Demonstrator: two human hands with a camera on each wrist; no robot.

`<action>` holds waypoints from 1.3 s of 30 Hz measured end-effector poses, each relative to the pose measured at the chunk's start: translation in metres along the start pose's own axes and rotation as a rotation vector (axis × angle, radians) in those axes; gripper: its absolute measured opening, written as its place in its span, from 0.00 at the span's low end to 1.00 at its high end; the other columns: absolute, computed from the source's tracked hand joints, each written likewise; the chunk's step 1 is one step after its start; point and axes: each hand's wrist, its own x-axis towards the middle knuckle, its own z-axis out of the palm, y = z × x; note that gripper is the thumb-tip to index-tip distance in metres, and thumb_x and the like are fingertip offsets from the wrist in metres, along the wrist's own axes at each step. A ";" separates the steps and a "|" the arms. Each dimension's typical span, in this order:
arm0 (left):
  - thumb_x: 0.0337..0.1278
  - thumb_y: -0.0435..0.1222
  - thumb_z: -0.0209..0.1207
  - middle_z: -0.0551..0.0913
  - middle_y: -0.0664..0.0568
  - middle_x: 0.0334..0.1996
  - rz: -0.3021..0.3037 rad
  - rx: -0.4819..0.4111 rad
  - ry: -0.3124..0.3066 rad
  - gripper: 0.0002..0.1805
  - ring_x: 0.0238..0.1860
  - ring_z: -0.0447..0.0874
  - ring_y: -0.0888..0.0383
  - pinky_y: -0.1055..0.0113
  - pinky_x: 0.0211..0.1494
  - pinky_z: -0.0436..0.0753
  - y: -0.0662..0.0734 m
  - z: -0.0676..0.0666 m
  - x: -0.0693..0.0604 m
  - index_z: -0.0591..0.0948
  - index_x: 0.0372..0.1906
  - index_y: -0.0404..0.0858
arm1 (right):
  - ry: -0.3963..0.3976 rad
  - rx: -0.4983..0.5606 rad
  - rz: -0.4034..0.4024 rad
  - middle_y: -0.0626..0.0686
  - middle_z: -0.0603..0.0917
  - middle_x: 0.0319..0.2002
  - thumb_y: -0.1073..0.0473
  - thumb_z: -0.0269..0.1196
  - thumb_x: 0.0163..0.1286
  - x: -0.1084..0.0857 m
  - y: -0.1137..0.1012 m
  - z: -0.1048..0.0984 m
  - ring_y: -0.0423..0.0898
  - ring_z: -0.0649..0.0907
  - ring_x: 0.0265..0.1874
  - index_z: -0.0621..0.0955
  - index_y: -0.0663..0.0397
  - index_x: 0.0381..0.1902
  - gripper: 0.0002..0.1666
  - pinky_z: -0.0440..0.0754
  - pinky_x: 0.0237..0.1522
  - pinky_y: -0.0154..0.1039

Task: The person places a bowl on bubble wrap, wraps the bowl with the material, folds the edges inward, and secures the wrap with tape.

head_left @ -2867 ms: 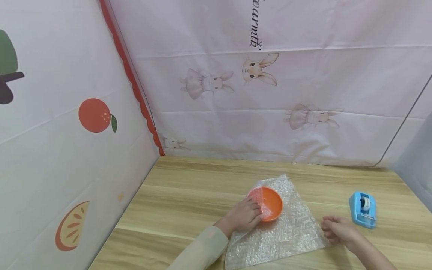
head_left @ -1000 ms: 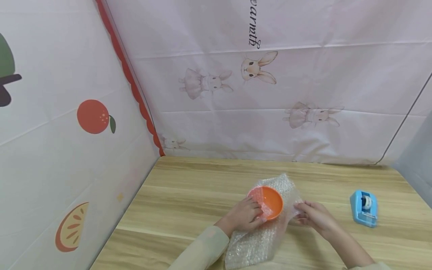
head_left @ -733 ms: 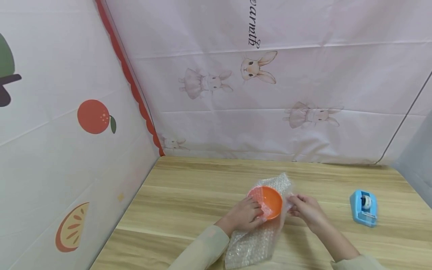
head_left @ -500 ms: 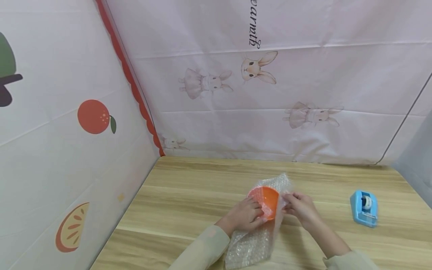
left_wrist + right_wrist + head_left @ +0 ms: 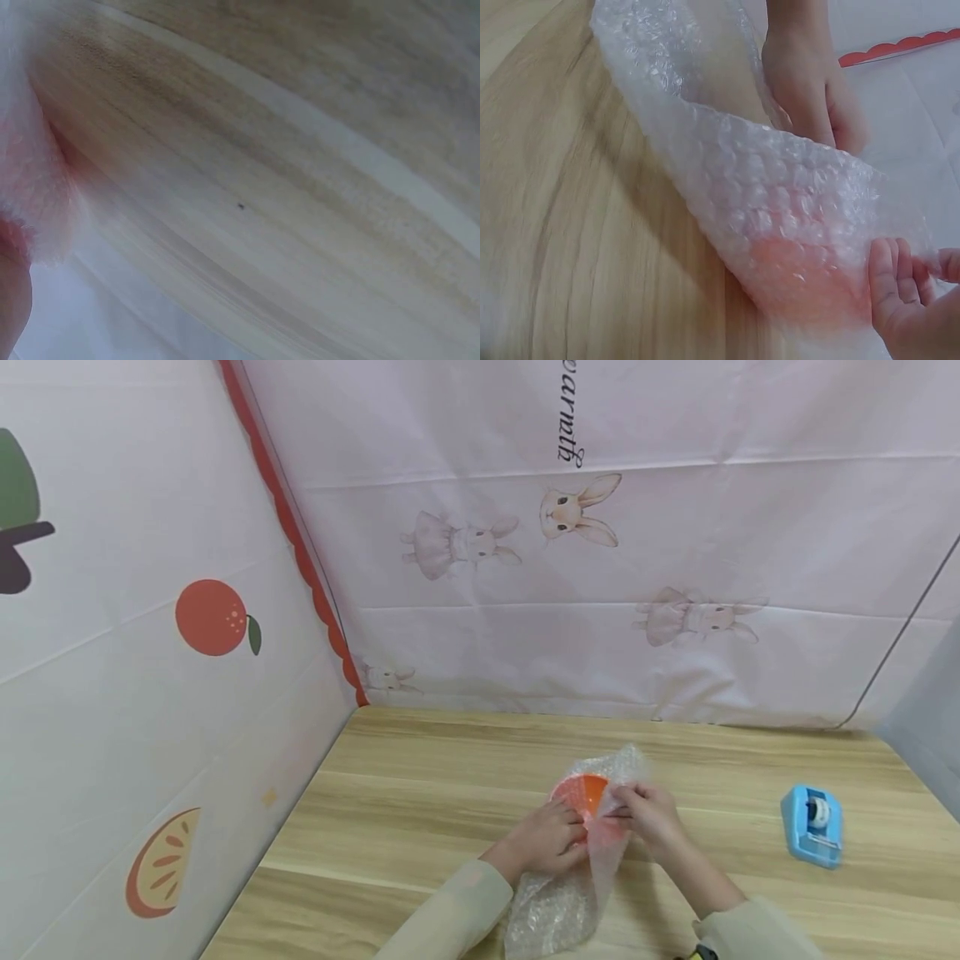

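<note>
An orange bowl (image 5: 595,788) stands on a sheet of clear bubble wrap (image 5: 551,914); one flap is folded over the bowl's left side. My left hand (image 5: 546,841) holds that flap against the bowl, its fingers reaching inside the rim. With thumb and fingers my right hand (image 5: 649,817) pinches the sheet's right edge, lifted over the bowl's right side. In the right wrist view the raised bubble wrap (image 5: 735,161) hides most of the bowl, which shows through as an orange tint. The left wrist view catches only some pinkish wrap (image 5: 34,172) and part of a finger (image 5: 11,304).
A blue tape dispenser (image 5: 813,825) with a white roll stands on the wooden table (image 5: 420,777), right of my right hand. Printed cloths hang behind the table (image 5: 525,643) and to its left. A small black and yellow object (image 5: 702,952) shows by my right sleeve.
My right hand has taken the wrap's right edge and carried it up and leftward over the bowl, covering more of the orange. My left hand has stayed at the bowl's left side.
</note>
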 end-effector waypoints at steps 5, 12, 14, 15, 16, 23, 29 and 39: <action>0.63 0.44 0.47 0.83 0.58 0.39 0.013 0.000 0.015 0.14 0.45 0.79 0.63 0.69 0.58 0.71 0.000 -0.001 0.000 0.83 0.39 0.46 | 0.053 -0.050 -0.015 0.50 0.79 0.22 0.69 0.48 0.66 0.003 0.004 0.008 0.38 0.81 0.21 0.73 0.77 0.38 0.11 0.83 0.27 0.32; 0.60 0.46 0.50 0.83 0.57 0.40 0.026 -0.032 0.049 0.14 0.47 0.79 0.62 0.66 0.62 0.70 -0.002 0.001 -0.001 0.82 0.41 0.46 | 0.134 -0.190 -0.059 0.52 0.80 0.18 0.69 0.50 0.65 0.007 0.010 0.013 0.39 0.81 0.18 0.75 0.81 0.39 0.14 0.82 0.22 0.33; 0.58 0.46 0.52 0.83 0.57 0.37 0.046 -0.030 0.078 0.12 0.44 0.79 0.62 0.67 0.60 0.71 -0.003 0.001 -0.001 0.82 0.37 0.46 | 0.135 -0.232 -0.061 0.54 0.81 0.19 0.67 0.51 0.65 0.008 0.010 0.013 0.41 0.82 0.18 0.76 0.81 0.39 0.16 0.83 0.23 0.34; 0.57 0.47 0.53 0.83 0.58 0.36 0.057 -0.028 0.091 0.11 0.43 0.79 0.63 0.67 0.58 0.72 -0.003 0.002 -0.001 0.82 0.35 0.46 | 0.134 -0.248 -0.060 0.55 0.82 0.20 0.67 0.52 0.65 0.009 0.010 0.013 0.42 0.82 0.19 0.76 0.81 0.40 0.16 0.83 0.24 0.35; 0.56 0.47 0.54 0.82 0.58 0.34 0.067 -0.025 0.101 0.11 0.41 0.79 0.63 0.68 0.57 0.72 -0.003 0.002 -0.001 0.82 0.32 0.46 | 0.129 -0.260 -0.065 0.57 0.82 0.21 0.67 0.52 0.66 0.009 0.011 0.013 0.43 0.83 0.19 0.76 0.82 0.40 0.17 0.83 0.24 0.36; 0.55 0.49 0.54 0.83 0.57 0.37 0.110 0.004 0.137 0.13 0.43 0.79 0.62 0.68 0.56 0.73 -0.001 -0.003 -0.001 0.81 0.34 0.45 | 0.118 -0.382 -0.101 0.64 0.84 0.23 0.69 0.50 0.62 0.010 0.015 0.013 0.47 0.84 0.21 0.79 0.80 0.35 0.16 0.83 0.24 0.38; 0.56 0.52 0.55 0.80 0.56 0.43 0.061 -0.020 0.138 0.19 0.47 0.77 0.62 0.70 0.59 0.72 0.001 -0.004 -0.004 0.77 0.44 0.42 | 0.060 -0.474 -0.172 0.66 0.85 0.27 0.69 0.52 0.62 0.009 0.019 0.018 0.50 0.85 0.24 0.80 0.78 0.36 0.14 0.83 0.26 0.40; 0.57 0.49 0.53 0.82 0.57 0.45 0.091 0.039 0.119 0.16 0.50 0.77 0.62 0.63 0.63 0.70 0.002 -0.003 -0.006 0.80 0.44 0.47 | 0.011 -0.595 -0.254 0.65 0.84 0.27 0.72 0.53 0.60 0.008 0.021 0.020 0.50 0.85 0.24 0.81 0.76 0.34 0.12 0.82 0.25 0.36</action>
